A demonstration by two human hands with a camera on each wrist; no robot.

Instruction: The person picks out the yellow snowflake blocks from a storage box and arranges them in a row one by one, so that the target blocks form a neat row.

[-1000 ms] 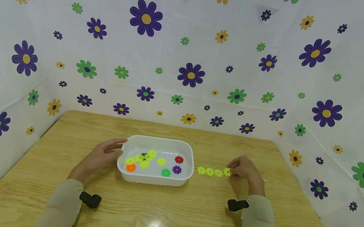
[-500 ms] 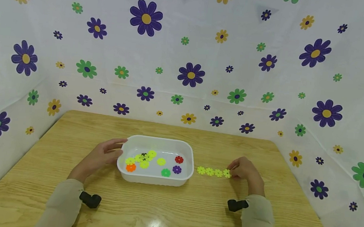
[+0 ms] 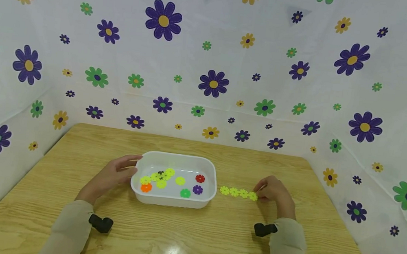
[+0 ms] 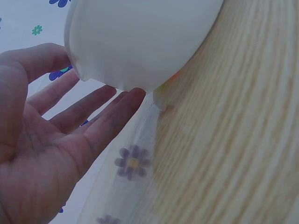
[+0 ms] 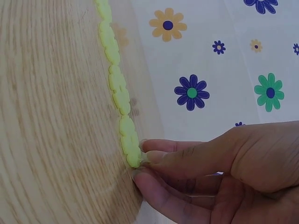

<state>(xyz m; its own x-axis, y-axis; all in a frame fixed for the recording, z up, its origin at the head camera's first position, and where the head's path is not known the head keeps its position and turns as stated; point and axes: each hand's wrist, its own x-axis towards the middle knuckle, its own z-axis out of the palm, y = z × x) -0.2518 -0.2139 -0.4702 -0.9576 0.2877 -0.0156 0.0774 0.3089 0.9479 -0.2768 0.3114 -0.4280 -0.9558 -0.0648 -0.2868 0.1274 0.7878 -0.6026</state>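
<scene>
My right hand (image 3: 273, 191) pinches a yellow flower-shaped plastic disc (image 3: 253, 196) between thumb and fingers. This disc is at the right end of a short row of matching yellow discs (image 3: 234, 192) on the table. Seen from the right wrist, the held disc (image 5: 130, 140) touches its neighbour (image 5: 119, 91), and the fingertips cover its near edge. At the left end of a white plastic tub (image 3: 172, 201), my left hand (image 3: 112, 175) touches the wall with fairly straight fingers. The left wrist view shows those fingers (image 4: 100, 116) against the tub's outside.
Inside the tub lie several yellow discs (image 3: 161, 184), plus an orange one (image 3: 146, 187), a green one (image 3: 185, 193), a purple one (image 3: 198, 190), a red one (image 3: 200, 178) and a partly covered black one. A flower-print cloth (image 3: 210, 54) hangs behind the wooden table (image 3: 178, 231).
The disc in my right hand has come down slightly toward the front, and the row has shifted a touch left. My left hand and the tub have stayed still.
</scene>
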